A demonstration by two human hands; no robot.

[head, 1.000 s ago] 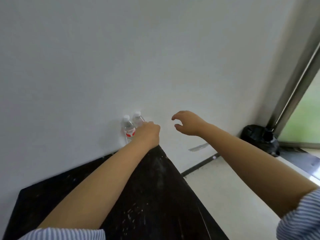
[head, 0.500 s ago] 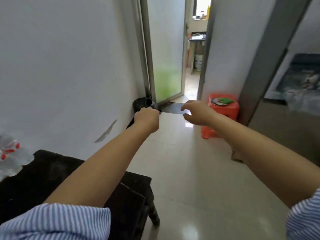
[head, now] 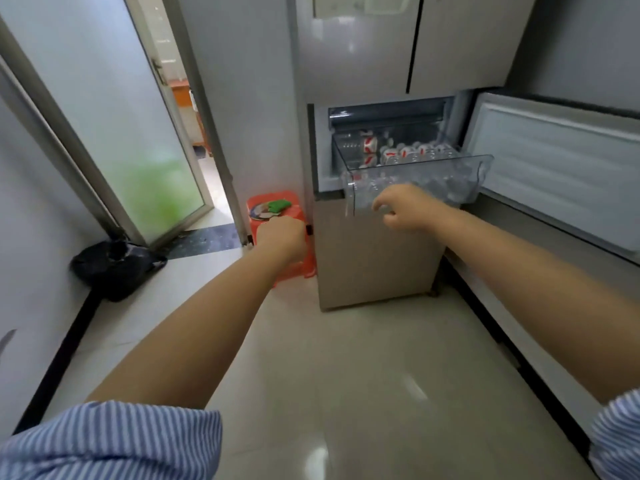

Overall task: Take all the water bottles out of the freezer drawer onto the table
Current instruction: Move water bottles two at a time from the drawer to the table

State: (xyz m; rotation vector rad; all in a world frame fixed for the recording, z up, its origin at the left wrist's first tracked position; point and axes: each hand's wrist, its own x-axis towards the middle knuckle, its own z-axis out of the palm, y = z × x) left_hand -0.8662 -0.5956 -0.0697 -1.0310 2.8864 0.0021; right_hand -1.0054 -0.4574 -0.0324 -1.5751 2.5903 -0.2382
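A clear plastic freezer drawer (head: 464,168) stands pulled out of the grey fridge (head: 360,50). Several water bottles (head: 398,155) with red-and-white labels lie inside it. My right hand (head: 405,211) hovers just in front of the drawer's front wall, fingers curled and apart, holding nothing. My left hand (head: 282,239) is a closed fist lower and to the left, in front of an orange stool, with nothing in it. The table is out of view.
The freezer door (head: 561,174) hangs open to the right. An orange stool (head: 294,207) with a plate and a green item stands left of the fridge. A black bag (head: 114,268) lies by the frosted glass door (head: 114,133). The floor is pale tile.
The view has swung right, from the black table with bottles by the wall, past the doorway, to the fridge. Both empty hands now reach toward the open drawer.
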